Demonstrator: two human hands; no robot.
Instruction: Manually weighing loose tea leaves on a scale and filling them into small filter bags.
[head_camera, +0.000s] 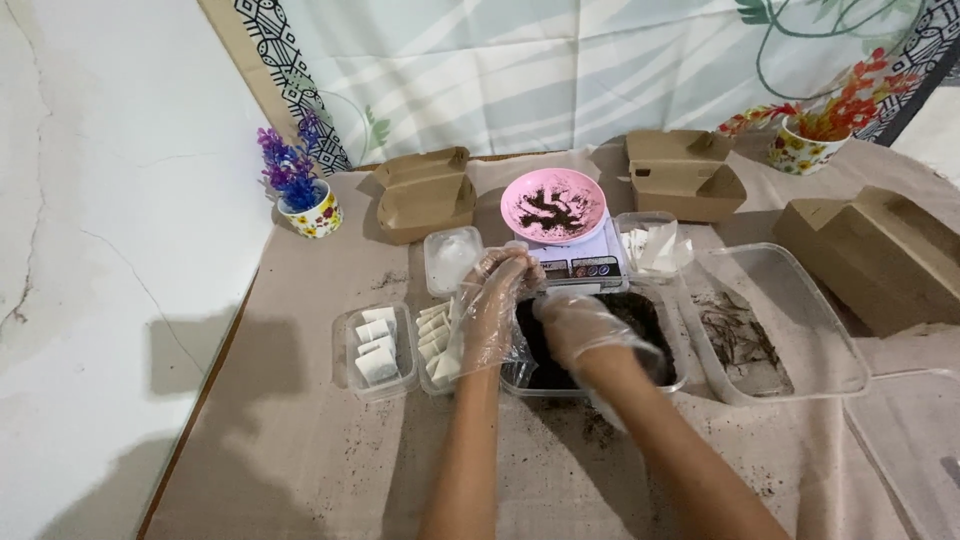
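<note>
Dark loose tea fills the clear tub under my right hand, fingers curled down into it, while my left hand pinches something small I cannot tell; I'd judge small, steady pinches best.

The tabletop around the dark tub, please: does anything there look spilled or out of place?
Yes. Dark crumbs are scattered over the beige cloth in front of the tub of dark material, and more lie loose near the right edge. Both gloved hands, left hand and right hand, are at the tub.
</note>
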